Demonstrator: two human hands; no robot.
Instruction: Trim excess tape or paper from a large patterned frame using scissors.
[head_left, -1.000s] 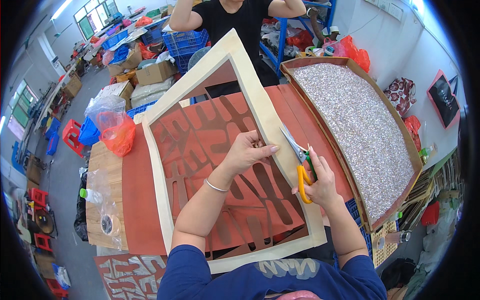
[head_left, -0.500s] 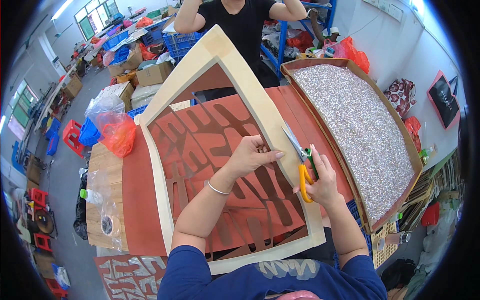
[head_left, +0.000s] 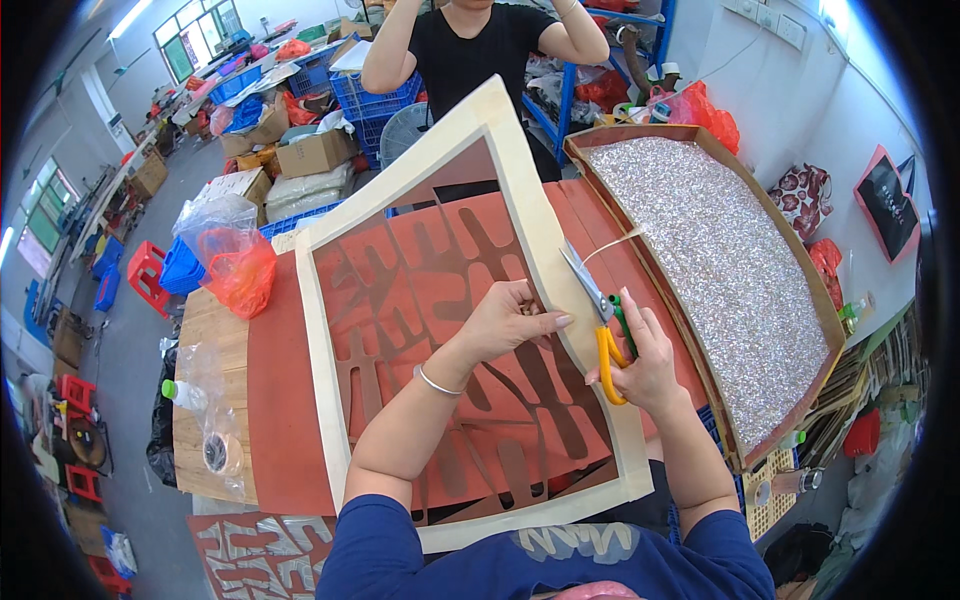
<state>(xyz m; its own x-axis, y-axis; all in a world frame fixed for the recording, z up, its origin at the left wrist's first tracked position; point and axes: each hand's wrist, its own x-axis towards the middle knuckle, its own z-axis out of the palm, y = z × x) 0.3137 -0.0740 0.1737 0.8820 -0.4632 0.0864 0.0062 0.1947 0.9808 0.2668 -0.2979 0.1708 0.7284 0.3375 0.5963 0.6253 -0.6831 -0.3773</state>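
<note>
A large framed sheet of brown film with cut-out letter-like shapes has a cream border [head_left: 329, 400] and leans tilted before me. My left hand [head_left: 500, 325] is closed on its right side, thumb on the border and fingers behind, reaching through an opening. My right hand [head_left: 652, 362] holds scissors [head_left: 607, 350] with one yellow and one green handle. Their blades point up and away along the border's right edge. A thin pale strip [head_left: 612, 242] curls out from the blades to the right. I cannot see exactly where the blades meet the border.
A red sheet [head_left: 278, 400] covers much of the wooden table [head_left: 210, 360]. At the right stands a tray [head_left: 797, 405] of silvery glitter. Across the table is a person in a black top [head_left: 468, 55], arms raised. A red bag [head_left: 238, 275] and a green-capped bottle [head_left: 185, 393] are left.
The frame's far corner has swung right and dropped lower. A thin pale strip now stands out beside the scissor blades. Both hands have barely moved.
</note>
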